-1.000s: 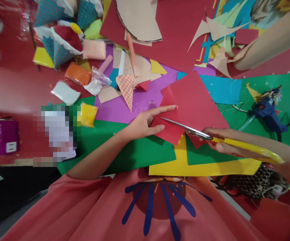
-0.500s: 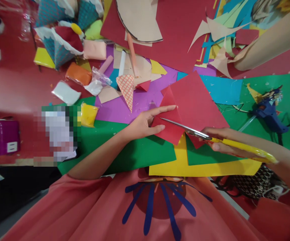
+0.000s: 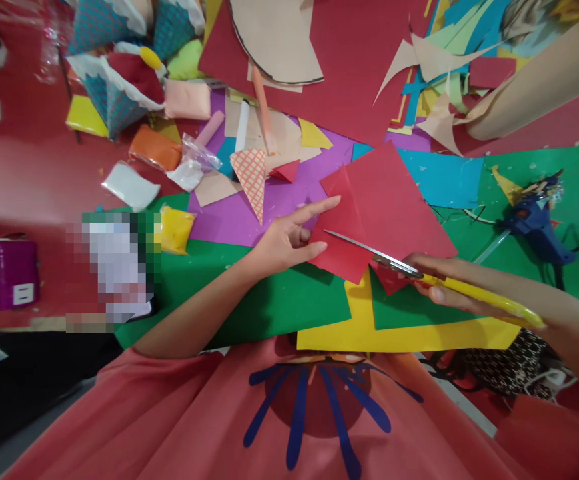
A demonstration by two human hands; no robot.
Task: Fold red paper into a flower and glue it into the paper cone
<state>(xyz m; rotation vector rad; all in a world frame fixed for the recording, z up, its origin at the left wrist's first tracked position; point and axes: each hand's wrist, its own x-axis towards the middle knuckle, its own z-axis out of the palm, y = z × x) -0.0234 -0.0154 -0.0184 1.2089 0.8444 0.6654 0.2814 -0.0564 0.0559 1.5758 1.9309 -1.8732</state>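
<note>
A red sheet of paper point(image 3: 399, 200) lies at the middle of the table, its left part cut or folded into a flap. My left hand point(image 3: 284, 243) is at this flap's left edge, index finger stretched over it and thumb apart below. Nothing is visibly gripped between those fingers. From the right, my right hand point(image 3: 444, 270) grips a pair of scissors with yellow handles point(image 3: 489, 297). The scissors' metal blades point left across the red flap and look nearly closed. Under the red sheet are green paper point(image 3: 249, 300) and yellow paper point(image 3: 329, 339).
A blue glue gun point(image 3: 539, 227) lies at the right. Beyond my left hand are a small patterned cone point(image 3: 252, 180), a white pen point(image 3: 242, 127) and several clay packets. Paper scraps point(image 3: 434, 60) and a paper roll point(image 3: 529, 93) occupy the far right. A phone point(image 3: 119, 267) sits left.
My left hand's index finger has lifted and shifted left off the red flap, with the fingers spreading. The scissors have moved slightly, and the flap has shifted a little.
</note>
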